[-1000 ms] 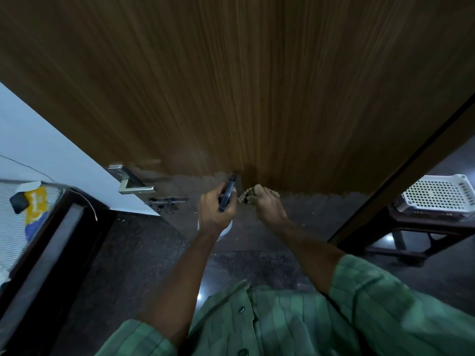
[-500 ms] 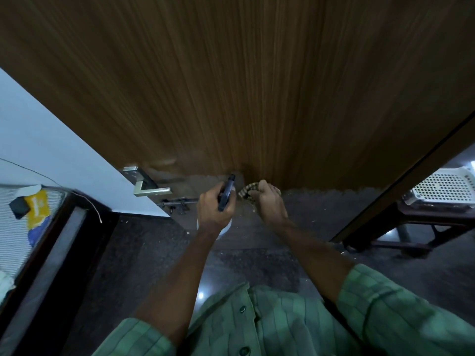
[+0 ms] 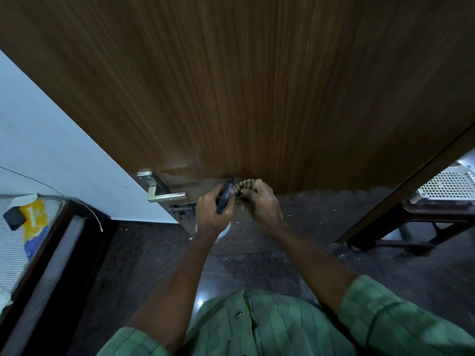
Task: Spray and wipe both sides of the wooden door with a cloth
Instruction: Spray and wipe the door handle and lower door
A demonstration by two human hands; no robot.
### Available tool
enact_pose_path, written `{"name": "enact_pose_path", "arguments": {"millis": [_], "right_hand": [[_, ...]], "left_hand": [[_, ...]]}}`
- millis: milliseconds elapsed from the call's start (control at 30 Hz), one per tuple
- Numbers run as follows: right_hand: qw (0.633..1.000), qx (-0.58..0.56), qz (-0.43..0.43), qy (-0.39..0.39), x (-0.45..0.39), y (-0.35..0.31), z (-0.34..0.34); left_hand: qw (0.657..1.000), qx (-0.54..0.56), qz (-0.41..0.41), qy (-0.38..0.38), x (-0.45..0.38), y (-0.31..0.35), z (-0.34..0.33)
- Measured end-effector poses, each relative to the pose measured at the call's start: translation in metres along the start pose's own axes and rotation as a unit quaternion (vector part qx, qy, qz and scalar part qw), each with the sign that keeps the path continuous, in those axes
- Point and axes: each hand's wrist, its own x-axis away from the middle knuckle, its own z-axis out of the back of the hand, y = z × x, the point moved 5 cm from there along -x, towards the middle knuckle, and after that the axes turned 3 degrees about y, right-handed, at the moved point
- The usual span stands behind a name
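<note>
The wooden door [image 3: 244, 93] fills the upper view, brown with vertical grain. My left hand [image 3: 212, 213] grips a spray bottle [image 3: 225, 195] with a dark trigger head; its white body shows below the wrist. My right hand [image 3: 263, 202] holds a bunched striped cloth [image 3: 245, 185] against the lower part of the door, just right of the sprayer. Both hands sit close together, nearly touching. The steel door handle [image 3: 160, 192] and a dark latch bolt [image 3: 183, 209] sit on the door's edge to the left of my left hand.
A white wall [image 3: 51, 150] stands to the left. A dark-framed bed [image 3: 51, 253] with a striped mattress and a yellow packet [image 3: 34, 218] lies at the left. A white perforated basket [image 3: 447, 185] rests on a dark wooden stand [image 3: 411, 227] at the right. Dark stone floor [image 3: 144, 265] lies below.
The view has shifted, so the door handle now appears further right and closer to my left hand. My right hand with the cloth has moved slightly on the door; the left still holds the sprayer.
</note>
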Motion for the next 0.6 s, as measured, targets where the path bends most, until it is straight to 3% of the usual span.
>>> {"name": "enact_pose_path", "arguments": {"millis": [100,133,300,400,467,533,600], "right_hand": [[0.983,-0.04,0.028,0.176,-0.012,-0.024,0.024],[0.982,-0.039,0.034,0.179,-0.013,-0.026,0.022],[0.998,0.036,0.009,-0.043,0.006,-0.008,-0.026],[0.999,0.041,-0.023,-0.02,0.004,-0.017,-0.03],[0.998,0.006,-0.038,0.044,-0.006,-0.038,-0.018],[0.988,-0.035,0.004,0.15,-0.016,-0.054,0.0],[0.988,-0.035,0.033,0.15,-0.019,-0.064,-0.002]], "left_hand": [[1.0,0.014,0.003,-0.006,-0.002,-0.009,0.004],[1.0,0.016,0.0,-0.006,-0.002,-0.012,0.007],[0.999,0.026,-0.016,-0.029,-0.004,-0.018,0.013],[0.999,0.026,-0.011,-0.034,-0.004,-0.026,0.018],[0.999,0.036,-0.005,-0.038,-0.003,-0.03,0.02],[0.999,0.038,0.0,-0.03,-0.001,-0.03,0.022],[0.999,0.041,-0.004,-0.01,-0.002,-0.03,0.029]]}}
